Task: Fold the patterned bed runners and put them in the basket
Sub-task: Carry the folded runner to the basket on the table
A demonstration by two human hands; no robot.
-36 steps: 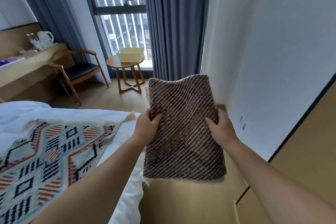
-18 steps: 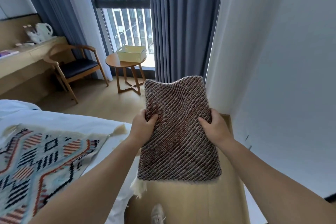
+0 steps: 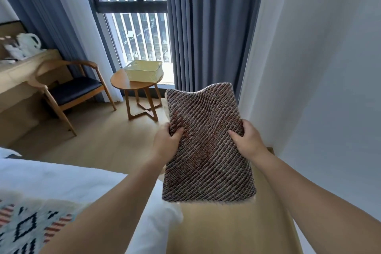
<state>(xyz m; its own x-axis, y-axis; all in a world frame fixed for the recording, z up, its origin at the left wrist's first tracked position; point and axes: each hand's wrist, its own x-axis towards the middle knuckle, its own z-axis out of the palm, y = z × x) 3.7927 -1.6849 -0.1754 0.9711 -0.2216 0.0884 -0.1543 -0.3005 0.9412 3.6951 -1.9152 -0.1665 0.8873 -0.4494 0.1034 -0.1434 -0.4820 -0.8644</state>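
1. Left hand (image 3: 167,142) and right hand (image 3: 246,139) each closed on a side edge of the folded runner (image 3: 208,150), held in the air above the floor.
2. Basket (image 3: 144,70) on round table (image 3: 123,80), well apart.
3. Second runner (image 3: 26,227) lies on the bed (image 3: 61,179).

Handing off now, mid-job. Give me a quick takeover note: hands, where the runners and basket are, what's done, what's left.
Left hand: gripping the left edge of the folded brown runner.
Right hand: gripping its right edge. The runner is held in the air, over the floor.
Basket: on the round side table by the window; nothing visible inside from this angle.
Second runner, light with a geometric pattern: lying unfolded on the bed.
Done: brown runner folded.
Left: carry it to the basket, put it in, then fold and store the second runner.
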